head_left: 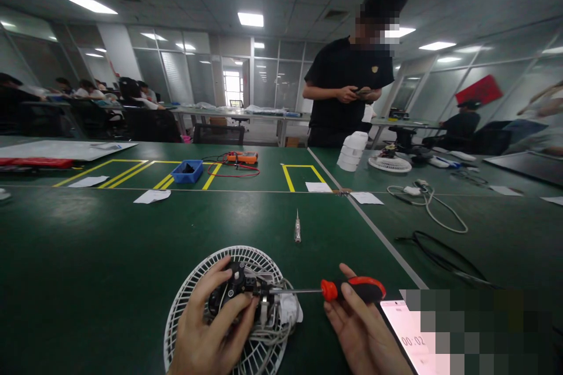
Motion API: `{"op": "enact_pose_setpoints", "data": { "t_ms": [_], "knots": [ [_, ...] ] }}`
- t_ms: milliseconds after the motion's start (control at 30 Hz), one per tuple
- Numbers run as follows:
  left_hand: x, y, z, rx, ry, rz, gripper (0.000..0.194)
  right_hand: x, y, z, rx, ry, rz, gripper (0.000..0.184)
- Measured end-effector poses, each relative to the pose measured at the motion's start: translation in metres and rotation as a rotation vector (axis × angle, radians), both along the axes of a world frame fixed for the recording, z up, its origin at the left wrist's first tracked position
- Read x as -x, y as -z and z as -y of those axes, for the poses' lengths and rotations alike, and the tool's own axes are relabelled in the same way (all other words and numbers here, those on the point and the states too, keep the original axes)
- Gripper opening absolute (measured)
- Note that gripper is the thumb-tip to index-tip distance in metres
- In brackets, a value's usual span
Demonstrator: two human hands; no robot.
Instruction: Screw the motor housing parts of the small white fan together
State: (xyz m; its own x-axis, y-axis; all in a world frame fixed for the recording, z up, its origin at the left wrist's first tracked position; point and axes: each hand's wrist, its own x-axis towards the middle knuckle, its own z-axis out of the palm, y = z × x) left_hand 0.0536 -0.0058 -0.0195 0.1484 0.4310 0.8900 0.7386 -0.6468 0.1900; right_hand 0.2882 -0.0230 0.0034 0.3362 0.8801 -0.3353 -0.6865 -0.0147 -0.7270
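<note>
A white fan grille (176,316) lies on the green table, with a black and metal fan motor (237,278) and bundled white cables (275,334) on top of it. My left hand (211,319) grips the motor, its fingers curled over the black housing. In my right hand (358,322) is a screwdriver (354,290) with a red and black handle, held between thumb and fingers. Its shaft points left, and the tip reaches the motor near my left fingertips. The exact spot where the tip touches is hidden. Farther forward lies a small clear-handled screwdriver (298,229).
A phone (409,334) showing a timer lies at the right. Ahead are a blue bin (187,172), an orange multimeter (241,157), white plastic parts (352,152), another fan grille (389,164) and a black cable (444,255). Across the table stands a person (349,82) holding a phone.
</note>
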Motion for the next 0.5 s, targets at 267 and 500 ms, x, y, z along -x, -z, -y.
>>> {"op": "enact_pose_setpoints", "data": {
  "t_ms": [267,500],
  "knots": [
    [-0.0016,-0.0011,-0.0011,-0.035,-0.022,-0.005,0.022,-0.0028,-0.0018,-0.0028,0.06,0.02,-0.107,0.071],
    [-0.0024,0.0002,-0.0006,-0.042,-0.029,-0.001,0.022,-0.0034,-0.0067,-0.001,0.037,0.028,-0.029,0.068]
  ]
}}
